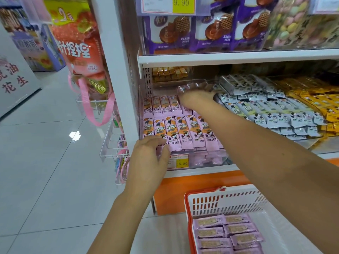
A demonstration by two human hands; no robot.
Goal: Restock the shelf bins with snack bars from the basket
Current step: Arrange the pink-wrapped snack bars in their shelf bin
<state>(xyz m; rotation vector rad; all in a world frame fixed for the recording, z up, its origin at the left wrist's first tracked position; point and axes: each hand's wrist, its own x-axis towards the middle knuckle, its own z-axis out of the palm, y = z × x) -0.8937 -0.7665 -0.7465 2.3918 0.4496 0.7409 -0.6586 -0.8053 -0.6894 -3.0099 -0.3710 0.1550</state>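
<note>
pink bars [176,132], tag [182,163] 15.80, upr tag [181,3] 9.90

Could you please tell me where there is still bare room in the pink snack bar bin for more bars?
Bare bin floor shows behind the back row of pink bars, before the yellow packets, left of the right hand. The front row, touched by the left hand, is packed side by side.

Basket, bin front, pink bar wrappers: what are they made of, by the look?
Basket: moulded rigid plastic, white slotted walls, red rim, slight sheen.
Bin front: clear hard plastic, probably acrylic; bars show through, with reflections.
Pink bar wrappers: thin printed plastic film, likely; crimped serrated ends, soft gloss.
</note>
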